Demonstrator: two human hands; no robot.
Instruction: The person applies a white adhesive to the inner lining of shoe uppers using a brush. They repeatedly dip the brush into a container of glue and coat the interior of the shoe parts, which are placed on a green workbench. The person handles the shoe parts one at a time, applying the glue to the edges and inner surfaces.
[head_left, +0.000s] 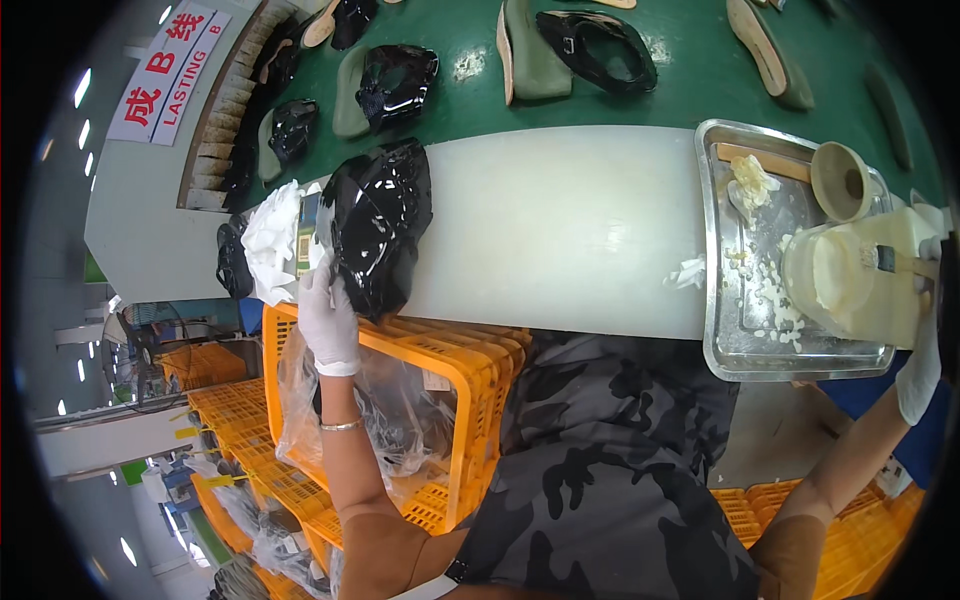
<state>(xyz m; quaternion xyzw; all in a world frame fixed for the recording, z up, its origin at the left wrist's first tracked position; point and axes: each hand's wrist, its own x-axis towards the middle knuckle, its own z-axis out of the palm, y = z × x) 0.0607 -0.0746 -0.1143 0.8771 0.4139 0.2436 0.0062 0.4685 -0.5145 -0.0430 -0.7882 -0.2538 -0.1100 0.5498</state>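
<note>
You seem to be at the step of handling the glossy black piece [380, 230].
It lies at the smooth white worktop's [560, 230] left end; your left hand [328, 318], fingers partly curled, touches its edge, grip unclear. Your right hand [926, 350] is by the creamy plastic container [895, 305], its hold hidden. The slick, puckered surface likely calls for a secure pinch next.

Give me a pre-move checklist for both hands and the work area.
1. White-gloved left hand at the glossy, curved black shoe upper: ok, at its left edge.
2. Grip of the white-gloved right hand: cannot tell, partly hidden.
3. Both hands gloved: ok.
4. Rectangular silver metal tray free of debris: not ok, small white bits scattered.
5. Smooth white work board free of scraps: not ok, crumpled white scrap beside the tray.
</note>
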